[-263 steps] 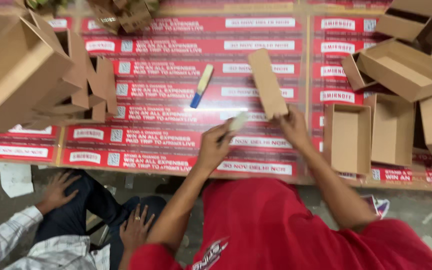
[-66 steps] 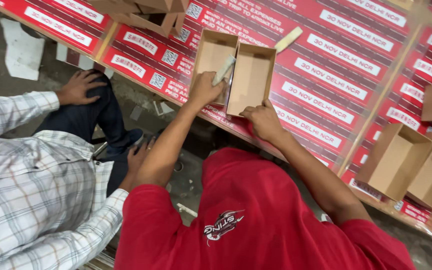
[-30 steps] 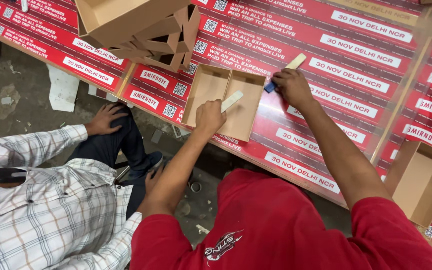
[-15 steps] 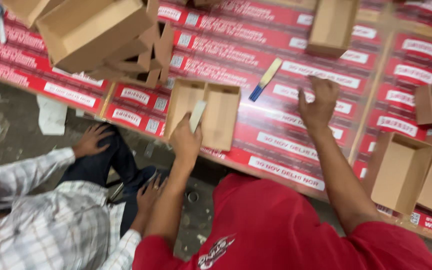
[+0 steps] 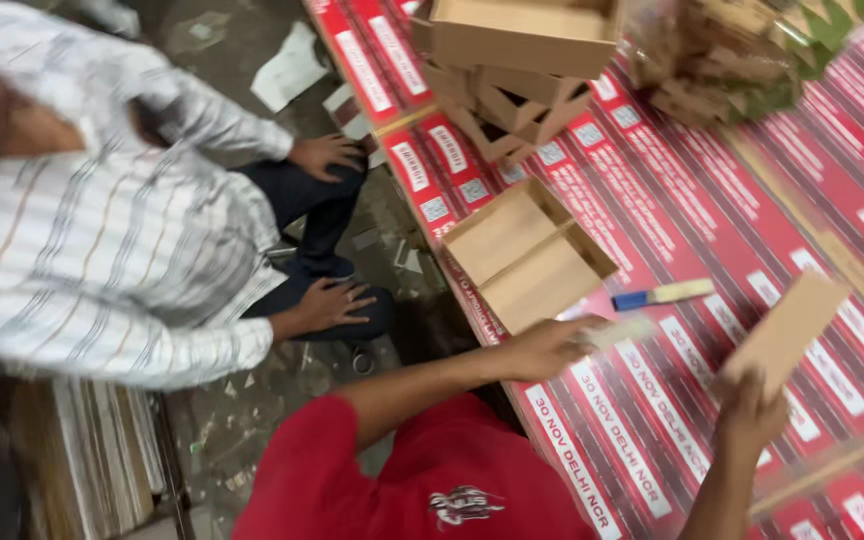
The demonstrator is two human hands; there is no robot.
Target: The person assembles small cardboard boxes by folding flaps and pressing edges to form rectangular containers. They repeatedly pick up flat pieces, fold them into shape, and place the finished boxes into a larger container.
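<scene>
Left hand [image 5: 542,348] closing round a pale flat stick [image 5: 620,331], holding it low over the worktop [image 5: 832,200] near its left edge, likely kept ready as a spreading or pressing tool. Right hand [image 5: 752,410] gripping a flat brown cardboard piece [image 5: 787,332] by its lower end, raising it tilted above the worktop's near part. Lying just beyond the left hand, at the left edge: an open cardboard tray with two compartments [image 5: 527,255], open side up. Resting between tray and raised piece: a blue-handled brush [image 5: 664,295]. Covering the worktop: red printed sheets with white label strips. Leaning at the far left corner: stacked boxes [image 5: 512,60]. Crouching beside: another person in a striped shirt [image 5: 102,260], hands on knees.
</scene>
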